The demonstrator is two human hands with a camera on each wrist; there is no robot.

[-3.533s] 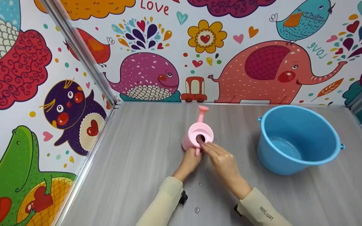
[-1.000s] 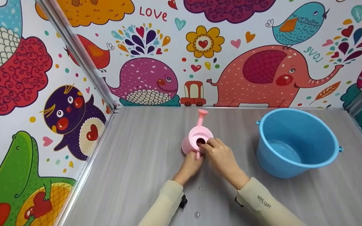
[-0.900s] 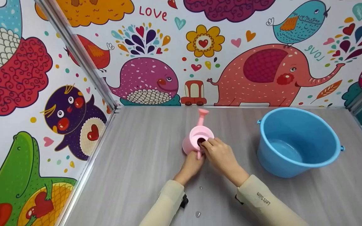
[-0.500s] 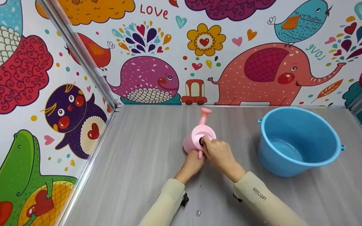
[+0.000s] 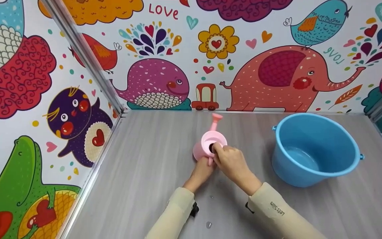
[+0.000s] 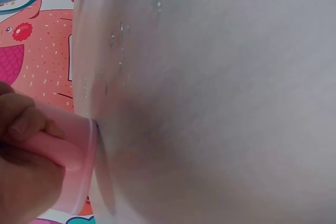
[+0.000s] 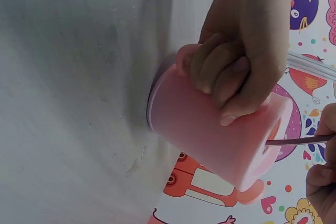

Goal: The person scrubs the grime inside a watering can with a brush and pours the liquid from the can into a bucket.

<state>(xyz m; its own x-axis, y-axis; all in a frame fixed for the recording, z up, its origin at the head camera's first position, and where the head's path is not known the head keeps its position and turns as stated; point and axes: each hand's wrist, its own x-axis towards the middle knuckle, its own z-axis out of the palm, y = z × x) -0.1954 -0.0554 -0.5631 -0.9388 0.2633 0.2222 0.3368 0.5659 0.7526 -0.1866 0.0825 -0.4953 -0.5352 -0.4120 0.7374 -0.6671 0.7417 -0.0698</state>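
Observation:
A pink watering can stands on the grey table, its spout toward the back wall. My left hand grips the can's handle, with fingers curled round it in the left wrist view, where the handle shows. Over the top opening, my right hand pinches a thin mauve-brown stick that runs down into the can. The stick's lower end is hidden inside. In the right wrist view, only part of the right hand appears at the edge.
A blue bucket stands to the right of the can, with a little shine at its bottom. Water drops lie on the table. Cartoon-printed walls close off the back and left.
My right hand's fingers were straighter 3.5 s ago and are now bent over the opening. Its fist has turned slightly. The left hand keeps holding the handle, and the bucket stays put.

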